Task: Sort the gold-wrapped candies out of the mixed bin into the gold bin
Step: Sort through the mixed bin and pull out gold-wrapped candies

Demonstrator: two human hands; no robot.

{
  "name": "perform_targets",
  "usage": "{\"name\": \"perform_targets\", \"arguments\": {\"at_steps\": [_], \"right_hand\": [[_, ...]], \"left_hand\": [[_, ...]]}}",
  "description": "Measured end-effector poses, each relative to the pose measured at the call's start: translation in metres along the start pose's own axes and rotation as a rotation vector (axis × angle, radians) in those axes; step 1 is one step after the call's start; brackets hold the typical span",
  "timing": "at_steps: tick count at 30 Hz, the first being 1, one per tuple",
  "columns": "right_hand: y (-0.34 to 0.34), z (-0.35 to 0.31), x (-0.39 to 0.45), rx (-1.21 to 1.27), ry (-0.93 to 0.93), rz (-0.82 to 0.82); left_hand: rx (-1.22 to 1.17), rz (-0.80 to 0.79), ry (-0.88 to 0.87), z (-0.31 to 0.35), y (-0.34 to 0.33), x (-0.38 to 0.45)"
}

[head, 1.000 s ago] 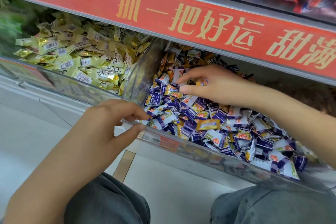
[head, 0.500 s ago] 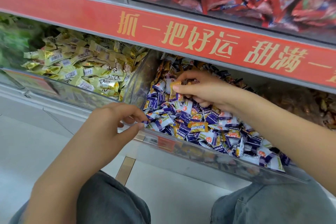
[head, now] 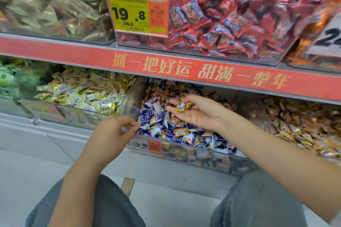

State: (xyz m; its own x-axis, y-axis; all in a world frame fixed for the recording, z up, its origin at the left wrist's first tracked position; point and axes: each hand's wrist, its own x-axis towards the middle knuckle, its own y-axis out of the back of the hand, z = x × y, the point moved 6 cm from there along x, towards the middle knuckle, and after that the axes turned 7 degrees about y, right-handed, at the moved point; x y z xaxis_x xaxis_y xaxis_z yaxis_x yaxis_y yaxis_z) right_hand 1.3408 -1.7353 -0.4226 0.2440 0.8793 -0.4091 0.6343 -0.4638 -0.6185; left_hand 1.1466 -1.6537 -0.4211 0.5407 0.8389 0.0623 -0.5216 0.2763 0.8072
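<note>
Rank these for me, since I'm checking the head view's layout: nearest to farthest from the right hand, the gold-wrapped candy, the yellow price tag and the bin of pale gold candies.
1. Gold-wrapped candy: held in the right hand itself.
2. Bin of pale gold candies: same shelf, to the left.
3. Yellow price tag: upper shelf, above and left.

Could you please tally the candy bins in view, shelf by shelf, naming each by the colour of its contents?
Upper shelf: 3 (pale bin, red bin, orange bin)
Lower shelf: 4 (green bin, gold bin, mixed bin, brown bin)
Total: 7
</note>
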Motion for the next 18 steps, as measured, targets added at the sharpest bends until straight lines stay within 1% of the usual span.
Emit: {"name": "perform_targets", "arguments": {"at_steps": [2, 5, 7, 9, 10, 11, 13, 14, 15, 16, 17, 18], "right_hand": [[0.006, -0.003, -0.011, 0.093, 0.013, 0.028], [0.018, -0.012, -0.034, 0.154, 0.07, 0.059], [0.032, -0.027, -0.058, 0.078, 0.189, 0.077], [0.05, -0.042, -0.074, -0.143, 0.363, 0.119], [0.078, -0.061, -0.103, -0.308, 0.524, 0.224], [0.092, -0.072, -0.114, -0.526, 0.642, 0.311], [0.117, -0.091, -0.13, -1.0, 0.839, 0.557], [0.128, -0.099, -0.139, -1.215, 0.893, 0.689], [0.143, -0.104, -0.139, -1.368, 0.862, 0.777], [0.156, -0.106, -0.137, -1.48, 0.737, 0.8], [0.17, -0.105, -0.131, -1.551, 0.576, 0.782], [0.181, -0.102, -0.128, -1.566, 0.437, 0.741]], "left_hand": [[-0.013, 0.011, -0.033, 0.0, 0.0, -0.005], [-0.018, -0.001, -0.072, -0.001, 0.001, -0.011], [0.001, 0.019, -0.107, -0.001, -0.002, -0.016], [0.056, 0.083, -0.122, -0.008, 0.006, -0.024], [0.082, 0.092, -0.207, 0.01, -0.005, -0.026], [0.115, 0.099, -0.228, 0.01, -0.007, -0.029], [0.166, 0.099, -0.238, 0.015, -0.008, -0.029], [0.184, 0.097, -0.261, 0.02, -0.012, -0.029], [0.193, 0.093, -0.281, 0.025, -0.015, -0.029], [0.189, 0.086, -0.293, 0.028, -0.017, -0.028], [0.168, 0.073, -0.303, 0.03, -0.019, -0.028], [0.149, 0.061, -0.31, 0.034, -0.019, -0.029]]}}
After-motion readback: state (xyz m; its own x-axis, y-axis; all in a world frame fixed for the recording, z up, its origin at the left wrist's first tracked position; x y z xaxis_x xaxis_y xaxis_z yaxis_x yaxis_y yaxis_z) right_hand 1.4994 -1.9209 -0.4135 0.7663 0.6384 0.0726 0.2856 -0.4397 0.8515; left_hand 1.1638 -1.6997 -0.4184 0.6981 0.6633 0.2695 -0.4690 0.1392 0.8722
